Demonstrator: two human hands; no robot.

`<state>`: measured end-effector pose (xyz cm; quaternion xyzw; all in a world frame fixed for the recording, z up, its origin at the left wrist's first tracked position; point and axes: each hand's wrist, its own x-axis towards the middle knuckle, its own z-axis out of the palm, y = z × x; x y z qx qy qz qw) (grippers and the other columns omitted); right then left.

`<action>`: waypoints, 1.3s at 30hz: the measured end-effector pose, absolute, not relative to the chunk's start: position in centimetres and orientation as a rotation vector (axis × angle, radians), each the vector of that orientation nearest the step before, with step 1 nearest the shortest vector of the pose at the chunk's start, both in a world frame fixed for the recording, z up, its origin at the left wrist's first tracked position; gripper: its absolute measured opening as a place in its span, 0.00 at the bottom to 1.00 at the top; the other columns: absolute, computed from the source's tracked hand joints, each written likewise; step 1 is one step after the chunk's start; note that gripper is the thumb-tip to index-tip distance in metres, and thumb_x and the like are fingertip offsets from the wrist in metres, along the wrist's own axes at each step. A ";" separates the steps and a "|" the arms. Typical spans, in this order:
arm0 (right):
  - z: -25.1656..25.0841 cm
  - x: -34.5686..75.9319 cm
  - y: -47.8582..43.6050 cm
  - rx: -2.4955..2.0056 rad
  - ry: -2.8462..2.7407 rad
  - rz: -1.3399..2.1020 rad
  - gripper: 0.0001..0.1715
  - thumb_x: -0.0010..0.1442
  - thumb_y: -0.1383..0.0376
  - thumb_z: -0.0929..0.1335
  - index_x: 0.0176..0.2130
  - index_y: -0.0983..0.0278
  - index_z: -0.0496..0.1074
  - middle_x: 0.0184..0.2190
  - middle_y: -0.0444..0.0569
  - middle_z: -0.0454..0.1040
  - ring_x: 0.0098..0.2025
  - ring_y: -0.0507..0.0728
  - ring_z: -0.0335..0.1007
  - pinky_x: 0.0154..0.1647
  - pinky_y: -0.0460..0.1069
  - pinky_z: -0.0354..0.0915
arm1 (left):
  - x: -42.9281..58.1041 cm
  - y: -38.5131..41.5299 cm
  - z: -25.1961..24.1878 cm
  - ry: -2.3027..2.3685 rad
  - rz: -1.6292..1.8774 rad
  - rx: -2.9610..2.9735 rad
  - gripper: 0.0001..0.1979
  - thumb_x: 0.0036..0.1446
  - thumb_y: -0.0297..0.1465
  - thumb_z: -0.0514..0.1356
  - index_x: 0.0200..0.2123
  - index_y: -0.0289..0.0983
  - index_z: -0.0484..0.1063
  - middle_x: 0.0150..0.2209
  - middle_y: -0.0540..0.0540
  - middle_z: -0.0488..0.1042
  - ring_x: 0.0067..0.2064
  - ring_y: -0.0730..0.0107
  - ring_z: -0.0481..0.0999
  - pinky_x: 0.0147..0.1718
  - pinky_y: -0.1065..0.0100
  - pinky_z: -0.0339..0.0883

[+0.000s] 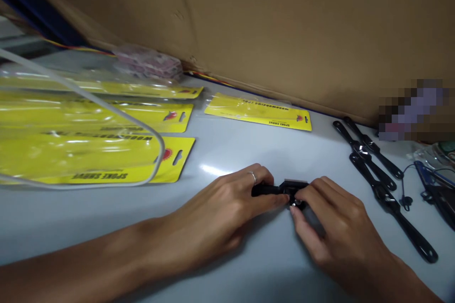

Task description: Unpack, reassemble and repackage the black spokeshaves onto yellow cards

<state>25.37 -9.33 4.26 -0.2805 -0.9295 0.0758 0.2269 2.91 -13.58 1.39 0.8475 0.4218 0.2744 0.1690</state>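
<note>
Between my hands, on the grey-white tabletop, is a black spokeshave (pixel 283 190) with a flat metal blade edge at its far side. My left hand (pixel 231 201), wearing a ring, is closed around its left handle, with the thumb or a finger pressed against the middle of the body. With fingertips pinched together, my right hand (pixel 337 218) grips a small shiny screw (pixel 297 202) at the tool's centre. The right handle is hidden behind that hand.
Several more black spokeshaves (pixel 386 196) lie to the right, near a dark cord (pixel 406 202). Yellow spokeshave packages (pixel 177 158) fill the left, crossed by a white cable (pixel 117 111). Another yellow package (pixel 259 112) lies against the cardboard wall (pixel 284 23). Pinkish packets (pixel 151 64) sit behind.
</note>
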 end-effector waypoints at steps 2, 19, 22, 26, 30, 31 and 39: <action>4.4 25.3 -9.4 -0.771 -2.557 0.319 0.10 0.64 0.75 0.65 0.34 0.66 0.73 0.32 0.49 0.72 0.36 0.58 0.68 0.35 0.53 0.65 | 2.9 -13.6 1.5 1.205 0.764 2.410 0.37 0.44 0.13 0.54 0.57 0.43 0.74 0.46 0.43 0.73 0.42 0.62 0.78 0.39 0.63 0.76; 5.0 25.9 -9.0 -0.691 -2.560 0.360 0.16 0.62 0.81 0.61 0.35 0.67 0.74 0.36 0.53 0.74 0.38 0.57 0.69 0.36 0.52 0.70 | 2.9 -13.5 1.6 1.201 0.762 2.437 0.35 0.46 0.13 0.54 0.56 0.42 0.74 0.45 0.44 0.73 0.41 0.64 0.77 0.38 0.65 0.75; 5.1 25.9 -9.3 -0.715 -2.567 0.325 0.14 0.64 0.78 0.63 0.36 0.67 0.76 0.40 0.55 0.74 0.41 0.59 0.71 0.37 0.53 0.72 | 2.9 -13.5 1.8 1.210 0.745 2.435 0.36 0.44 0.13 0.54 0.56 0.41 0.75 0.45 0.43 0.74 0.42 0.63 0.78 0.39 0.65 0.75; 5.1 25.8 -9.5 -0.788 -2.556 0.189 0.08 0.66 0.71 0.67 0.44 0.68 0.76 0.39 0.55 0.74 0.38 0.60 0.72 0.35 0.55 0.73 | 2.9 -13.6 2.0 1.210 0.747 2.442 0.37 0.42 0.13 0.54 0.56 0.40 0.75 0.46 0.42 0.74 0.41 0.62 0.78 0.38 0.64 0.75; 5.1 25.9 -9.3 -0.737 -2.559 0.197 0.09 0.66 0.75 0.66 0.44 0.68 0.75 0.38 0.55 0.75 0.38 0.59 0.73 0.36 0.54 0.73 | 3.1 -13.6 2.0 1.220 0.735 2.432 0.36 0.43 0.12 0.54 0.54 0.40 0.76 0.44 0.43 0.73 0.40 0.62 0.78 0.36 0.65 0.75; 5.1 26.0 -9.2 -0.707 -2.568 0.204 0.09 0.66 0.75 0.66 0.45 0.68 0.75 0.39 0.55 0.76 0.39 0.59 0.73 0.37 0.54 0.74 | 3.1 -13.6 2.0 1.216 0.729 2.430 0.35 0.43 0.12 0.54 0.54 0.40 0.76 0.44 0.42 0.73 0.40 0.62 0.78 0.36 0.65 0.75; 5.6 27.7 -8.3 -0.437 -2.827 -0.007 0.19 0.65 0.79 0.65 0.55 0.71 0.70 0.47 0.57 0.78 0.49 0.64 0.73 0.51 0.59 0.74 | 2.9 -13.5 1.8 1.202 0.738 2.419 0.35 0.45 0.13 0.54 0.56 0.41 0.75 0.45 0.42 0.73 0.41 0.62 0.77 0.38 0.65 0.75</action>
